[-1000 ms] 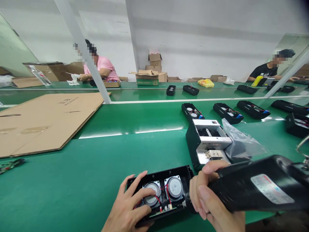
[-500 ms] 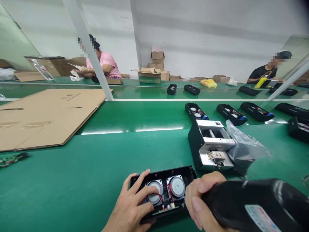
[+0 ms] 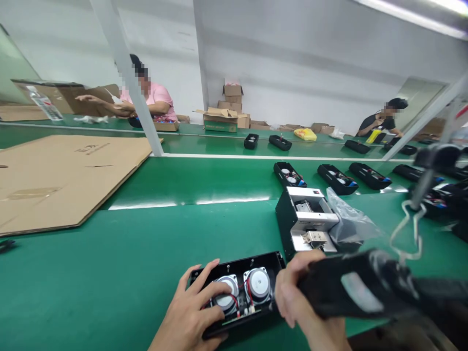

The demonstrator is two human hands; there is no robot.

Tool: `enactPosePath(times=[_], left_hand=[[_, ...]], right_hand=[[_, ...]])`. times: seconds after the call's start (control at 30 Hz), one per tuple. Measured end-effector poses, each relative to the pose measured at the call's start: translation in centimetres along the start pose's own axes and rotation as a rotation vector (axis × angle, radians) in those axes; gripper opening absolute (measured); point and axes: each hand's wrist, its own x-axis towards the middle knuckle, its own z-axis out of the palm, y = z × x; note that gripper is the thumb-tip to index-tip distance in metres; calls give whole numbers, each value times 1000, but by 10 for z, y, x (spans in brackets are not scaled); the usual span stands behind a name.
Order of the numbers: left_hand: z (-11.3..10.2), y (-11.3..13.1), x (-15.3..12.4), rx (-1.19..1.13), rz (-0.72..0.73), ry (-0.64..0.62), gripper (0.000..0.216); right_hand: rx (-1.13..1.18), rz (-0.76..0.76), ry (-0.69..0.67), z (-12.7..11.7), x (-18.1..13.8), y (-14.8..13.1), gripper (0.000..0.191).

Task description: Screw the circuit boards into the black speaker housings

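Note:
A black speaker housing point(image 3: 237, 267) lies open on the bench, slightly tilted in view. Inside it sit two round speakers point(image 3: 259, 285) with red and black wires and a strip of circuit board at the near wall. My left hand point(image 3: 195, 307) grips the housing's left end, fingers over the left speaker and rim, thumb low at the near side. My right hand point(image 3: 300, 292) is wrapped round a black electric screwdriver point(image 3: 336, 285) with a pale label, at the housing's right end. The tool's tip is hidden behind my fingers.
A silver-and-black screw feeder point(image 3: 310, 219) stands beyond my right hand, a clear plastic bag point(image 3: 351, 219) beside it. More speaker housings point(image 3: 336, 179) line the bench behind. Flat cardboard point(image 3: 73, 180) lies left. A metal hook point(image 3: 409, 229) hangs right. Two people sit across.
My view has swung right, bringing a stand and hook into sight. The screwdriver's rear end has turned, while both hands stay at the housing. The co-worker in pink has stretched out an arm.

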Motion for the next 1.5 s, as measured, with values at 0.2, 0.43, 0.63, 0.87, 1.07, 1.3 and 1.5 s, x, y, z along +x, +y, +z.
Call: enactPosePath(times=[0.2,0.43,0.63,0.87,1.07,1.3,1.5], left_hand=[[11,-3,0,49,-3,-13,24],[42,-4,-3,58,53,121,26],[35,-1,1,43,46,159,31],[37,1,1,77,75,174,28],[23,7,4,126,23,35,21],[35,1,3,77,55,159,24],[35,3,2,23,35,142,29]], right_hand=[[-131,-348,500,-61,76,-24,42],[-406,-278,495,-97,103,9,34],[-528,-70,265,-102,82,4,32],[-270,-29,331,-113,59,2,44],[-85,-294,471,-97,89,-18,45],[-305,-170,383,-100,109,2,40],[-317,133,176,-100,66,5,45]])
